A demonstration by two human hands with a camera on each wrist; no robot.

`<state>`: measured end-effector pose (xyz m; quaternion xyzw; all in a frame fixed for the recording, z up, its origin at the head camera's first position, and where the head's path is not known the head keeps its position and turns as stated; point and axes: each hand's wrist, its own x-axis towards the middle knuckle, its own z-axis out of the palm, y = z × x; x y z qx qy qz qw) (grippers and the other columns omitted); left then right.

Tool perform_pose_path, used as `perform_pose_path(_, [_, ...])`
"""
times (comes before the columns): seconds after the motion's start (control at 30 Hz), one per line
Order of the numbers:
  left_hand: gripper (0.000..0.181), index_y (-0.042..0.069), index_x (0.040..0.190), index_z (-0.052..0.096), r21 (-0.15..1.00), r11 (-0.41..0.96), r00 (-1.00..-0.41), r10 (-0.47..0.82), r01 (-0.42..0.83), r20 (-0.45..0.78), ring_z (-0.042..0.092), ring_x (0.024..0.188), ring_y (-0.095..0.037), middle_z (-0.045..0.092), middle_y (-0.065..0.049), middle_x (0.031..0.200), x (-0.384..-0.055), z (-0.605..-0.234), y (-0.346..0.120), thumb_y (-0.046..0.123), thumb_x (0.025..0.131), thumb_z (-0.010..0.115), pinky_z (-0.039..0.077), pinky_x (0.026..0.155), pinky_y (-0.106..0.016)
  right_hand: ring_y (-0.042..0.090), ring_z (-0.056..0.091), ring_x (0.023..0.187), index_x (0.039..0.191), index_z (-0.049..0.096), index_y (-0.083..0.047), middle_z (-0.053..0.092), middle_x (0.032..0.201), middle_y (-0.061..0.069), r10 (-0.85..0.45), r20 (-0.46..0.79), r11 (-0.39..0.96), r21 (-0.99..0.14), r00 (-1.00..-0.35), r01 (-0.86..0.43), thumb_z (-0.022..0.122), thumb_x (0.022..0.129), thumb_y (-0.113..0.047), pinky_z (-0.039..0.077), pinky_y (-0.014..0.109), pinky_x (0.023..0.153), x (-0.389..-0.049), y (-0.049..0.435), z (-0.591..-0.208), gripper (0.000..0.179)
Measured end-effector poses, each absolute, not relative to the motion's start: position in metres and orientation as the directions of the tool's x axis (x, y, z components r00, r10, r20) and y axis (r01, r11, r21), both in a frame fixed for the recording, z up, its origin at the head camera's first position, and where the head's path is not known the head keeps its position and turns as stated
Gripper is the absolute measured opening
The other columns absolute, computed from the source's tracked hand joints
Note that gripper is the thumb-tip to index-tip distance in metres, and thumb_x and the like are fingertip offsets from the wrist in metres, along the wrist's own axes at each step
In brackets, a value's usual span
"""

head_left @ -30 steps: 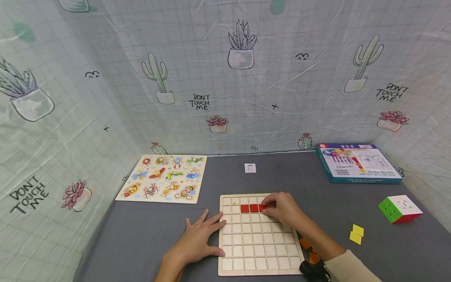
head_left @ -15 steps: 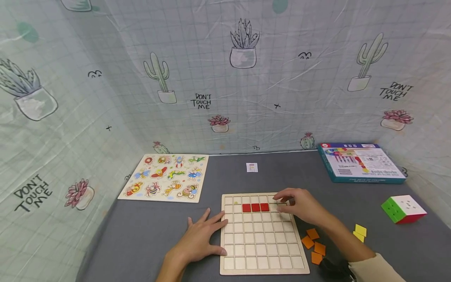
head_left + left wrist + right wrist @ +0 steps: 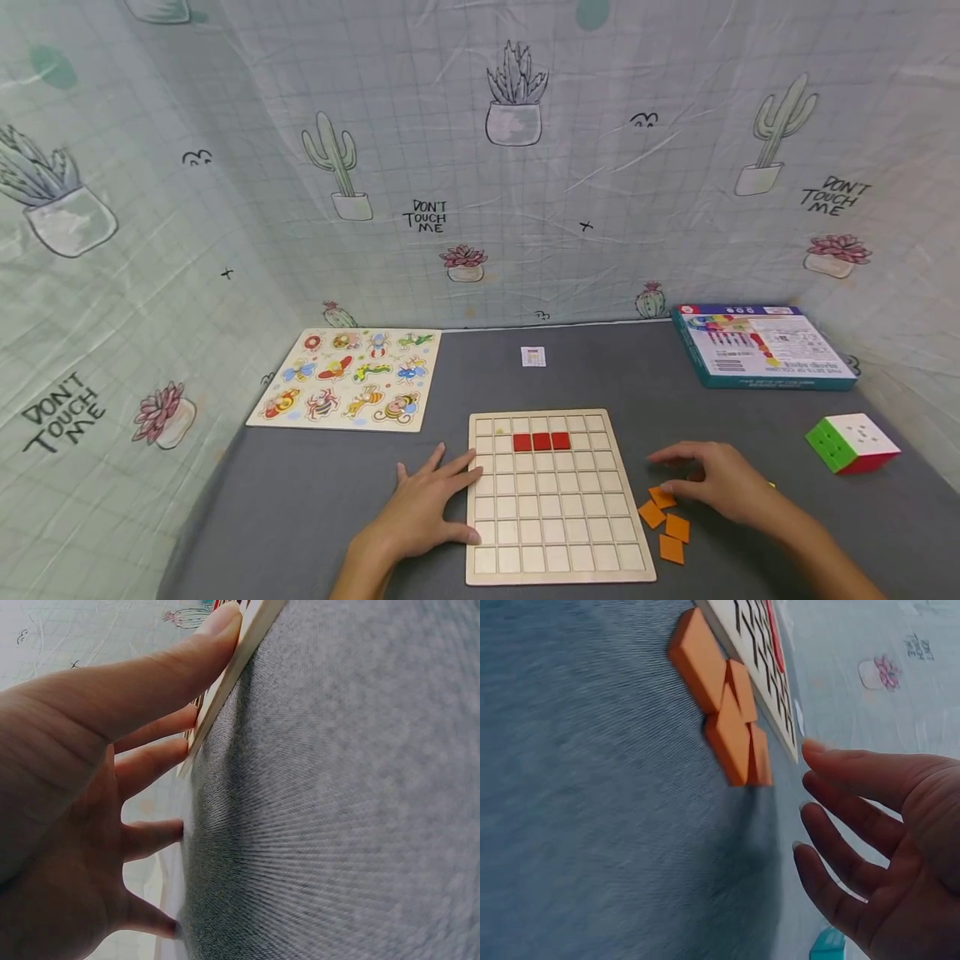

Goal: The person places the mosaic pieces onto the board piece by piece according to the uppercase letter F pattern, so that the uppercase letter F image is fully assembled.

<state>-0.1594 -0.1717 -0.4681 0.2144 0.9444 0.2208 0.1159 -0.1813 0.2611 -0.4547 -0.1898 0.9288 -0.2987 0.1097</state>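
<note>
A wooden grid board [image 3: 555, 508] lies flat on the dark grey table, with three red square tiles [image 3: 542, 442] side by side in its second row. My left hand [image 3: 423, 508] rests at the board's left edge, fingers spread, thumb and fingertips touching the rim; the left wrist view shows the thumb [image 3: 187, 660] on the edge. To the right of the board, my right hand [image 3: 712, 479] hovers over several orange square tiles [image 3: 677, 528], its fingers loosely bent. Nothing sits between its fingers in the right wrist view, where the orange tiles [image 3: 727, 735] lie apart from it.
An insect puzzle board [image 3: 352, 379] lies at the back left, and a small printed card [image 3: 533, 357] at the back middle. A flat box [image 3: 765, 346] and a puzzle cube [image 3: 852, 443] stand on the right. Yellow tiles [image 3: 772, 485] are mostly hidden behind my right hand.
My right hand has let go of the third red tile, lifted off the board and moved right and nearer, over the orange tiles. My left hand has stayed at the board's edge.
</note>
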Motion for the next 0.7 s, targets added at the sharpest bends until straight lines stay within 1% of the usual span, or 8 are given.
perform_pose_path(0.1, [0.085,0.023,0.146,0.059,0.47,0.808,-0.88,0.458,0.354,-0.125,0.029,0.153,-0.049,0.045,0.001,0.162,-0.159,-0.467,-0.172,0.054,0.071,0.086,0.015,0.095,-0.096,-0.001,0.065,0.092,0.12,0.075,-0.016,0.077,0.116,0.006,-0.435,-0.077,0.736,-0.604,-0.897,-0.305,0.08,0.086,-0.033,0.054,0.021,0.07,-0.177,0.267,-0.46,0.038])
perform_pose_path(0.23, [0.085,0.023,0.146,0.059,0.473,0.807,-0.879,0.459,0.353,-0.129,0.029,0.154,-0.049,0.045,0.001,0.163,-0.159,-0.466,-0.172,0.054,0.071,0.086,0.014,0.095,-0.096,-0.008,0.061,0.093,0.119,0.076,-0.014,0.077,0.115,0.008,-0.476,-0.059,0.705,-0.622,-0.877,-0.34,0.08,0.086,-0.031,0.054,0.019,0.071,-0.174,0.269,-0.468,0.037])
perform_pose_path(0.43, [0.085,0.023,0.145,0.059,0.473,0.807,-0.88,0.458,0.353,-0.124,0.029,0.154,-0.049,0.045,0.001,0.162,-0.159,-0.467,-0.172,0.053,0.071,0.086,0.014,0.095,-0.096,-0.009,0.058,0.094,0.117,0.077,-0.017,0.076,0.115,0.006,-0.496,-0.041,0.688,-0.628,-0.867,-0.363,0.08,0.087,-0.029,0.052,0.018,0.07,-0.173,0.266,-0.474,0.032])
perform_pose_path(0.7, [0.084,0.023,0.145,0.059,0.481,0.803,-0.88,0.459,0.352,-0.123,0.029,0.153,-0.049,0.045,0.001,0.162,-0.159,-0.469,-0.173,0.053,0.071,0.086,0.014,0.095,-0.096,-0.007,0.058,0.091,0.108,0.077,-0.026,0.075,0.107,-0.007,-0.477,-0.04,0.696,-0.627,-0.878,-0.35,0.078,0.088,-0.028,0.051,0.018,0.076,-0.173,0.262,-0.477,0.02])
